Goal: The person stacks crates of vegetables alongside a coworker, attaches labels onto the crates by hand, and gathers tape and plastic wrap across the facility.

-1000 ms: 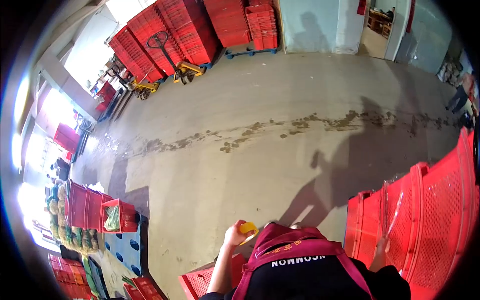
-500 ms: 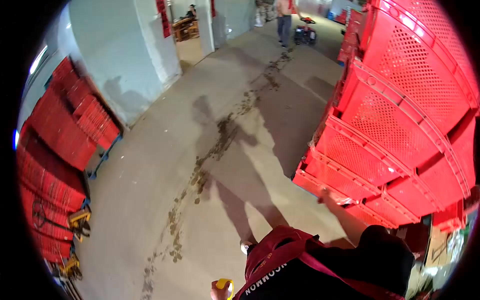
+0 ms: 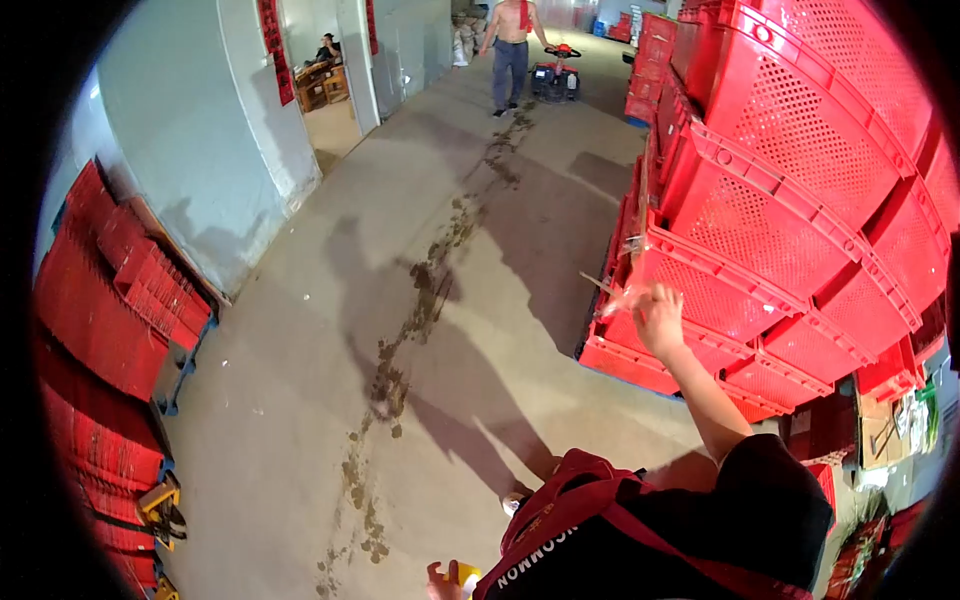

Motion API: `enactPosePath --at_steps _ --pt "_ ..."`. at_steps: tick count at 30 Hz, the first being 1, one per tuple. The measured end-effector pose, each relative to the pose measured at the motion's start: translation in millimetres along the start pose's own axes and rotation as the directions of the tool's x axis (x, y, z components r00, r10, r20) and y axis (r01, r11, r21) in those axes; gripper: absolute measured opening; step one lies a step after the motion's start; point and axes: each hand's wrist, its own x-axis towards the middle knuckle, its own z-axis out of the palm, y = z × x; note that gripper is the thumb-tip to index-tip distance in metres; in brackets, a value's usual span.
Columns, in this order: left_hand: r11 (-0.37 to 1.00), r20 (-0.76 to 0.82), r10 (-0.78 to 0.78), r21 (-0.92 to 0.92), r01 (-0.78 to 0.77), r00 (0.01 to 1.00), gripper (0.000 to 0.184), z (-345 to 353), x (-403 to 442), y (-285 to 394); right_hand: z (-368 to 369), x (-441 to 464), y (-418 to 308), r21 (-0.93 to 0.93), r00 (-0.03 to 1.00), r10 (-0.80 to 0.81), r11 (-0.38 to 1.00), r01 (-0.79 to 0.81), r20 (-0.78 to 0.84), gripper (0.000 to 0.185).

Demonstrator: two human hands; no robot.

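Observation:
My right hand [image 3: 660, 318] is raised beside the stacked red plastic crates [image 3: 745, 285], fingers closed on what looks like a strip of clear plastic film [image 3: 625, 298]. A thin brown piece [image 3: 598, 283] sticks out to the left of the film; whether the two are joined I cannot tell. At the bottom edge, my left hand [image 3: 441, 582] grips a yellow roll of tape [image 3: 462, 575], partly hidden by my clothing. The crates have perforated sides and are stacked high on my right.
Ahead, a person [image 3: 510, 55] walks beside a red and black pallet truck [image 3: 556, 80]. Folded red crates [image 3: 110, 290] stand on blue pallets to the left, near a yellow pallet jack [image 3: 160, 508]. Wet marks [image 3: 425, 290] run along the floor. Someone sits beyond a doorway [image 3: 335, 125].
My right hand has risen along the crates and now shows the film. My view has shifted. The person and pallet truck ahead appear lower and farther left in view.

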Motion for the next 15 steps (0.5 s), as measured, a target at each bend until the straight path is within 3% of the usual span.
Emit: enactPosePath --at_steps 2,4,6,7,8,9,11,12,15 --pt "1.000 0.070 -0.018 0.026 0.016 0.997 0.049 -9 15 28 -17 8 11 0.084 0.988 -0.003 0.996 0.016 -0.155 0.013" --pt "0.995 0.195 -0.082 0.069 0.070 0.977 0.056 -18 25 57 -23 17 21 0.149 0.986 0.029 0.989 -0.004 -0.166 0.011" --pt "0.991 0.257 -0.110 0.103 0.086 0.960 0.060 -35 27 121 -27 26 16 0.368 0.980 0.018 0.928 0.058 -0.199 0.016" --pt "0.982 0.188 -0.008 0.187 -0.028 0.982 0.056 -53 21 182 -24 31 9 0.374 0.984 0.014 0.926 0.055 -0.179 0.023" --pt "0.952 0.125 0.102 0.275 -0.133 0.987 0.055 -61 23 230 -23 33 -4 0.558 0.990 0.030 0.828 0.052 -0.137 0.033" --pt "0.939 0.182 0.157 0.277 -0.204 0.971 0.057 -62 36 257 -7 29 -11 0.601 0.999 0.039 0.799 -0.028 -0.006 0.045" --pt "0.919 0.254 0.288 0.199 -0.342 0.923 0.063 -57 62 299 19 29 -31 0.615 0.991 -0.132 0.783 0.094 0.016 0.070" --pt "0.906 0.258 0.367 0.119 -0.407 0.894 0.066 -49 74 322 24 32 -44 0.665 0.976 -0.185 0.744 0.063 0.114 0.082" --pt "0.852 0.323 0.457 0.111 -0.512 0.829 0.071 -30 81 425 55 39 -73 0.896 0.959 -0.218 0.439 -0.068 0.180 0.096"
